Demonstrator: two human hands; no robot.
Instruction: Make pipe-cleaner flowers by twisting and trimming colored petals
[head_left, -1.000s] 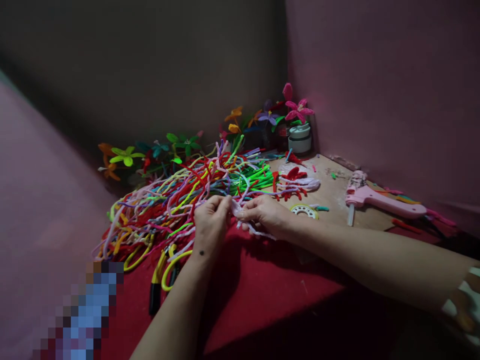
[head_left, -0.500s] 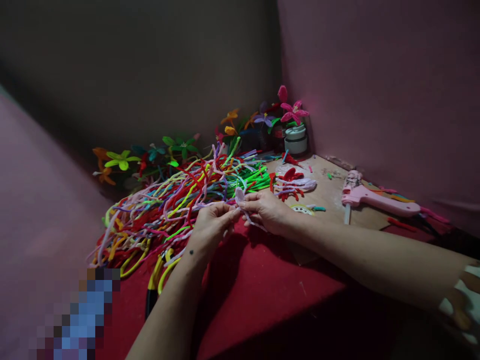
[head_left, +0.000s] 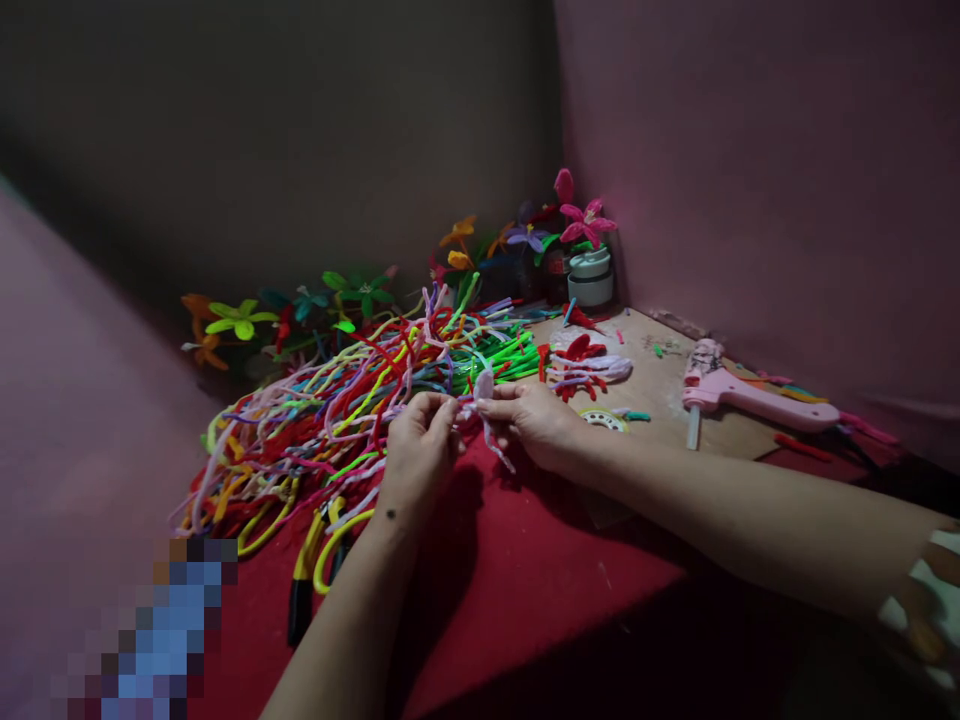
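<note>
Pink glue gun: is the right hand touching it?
Apart. The head view shows bare board between the right hand and the pink glue gun; that hand and the left hand pinch a pale pink pipe cleaner.

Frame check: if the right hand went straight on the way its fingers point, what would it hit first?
Likely the fingertips of the left hand, just across the pink pipe cleaner both hands pinch. Beyond them lies the colourful pile. Depth is unclear.

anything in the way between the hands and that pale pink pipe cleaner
Nothing visible. The left hand and right hand both pinch the pale pink pipe cleaner directly, above the red cloth.
</note>
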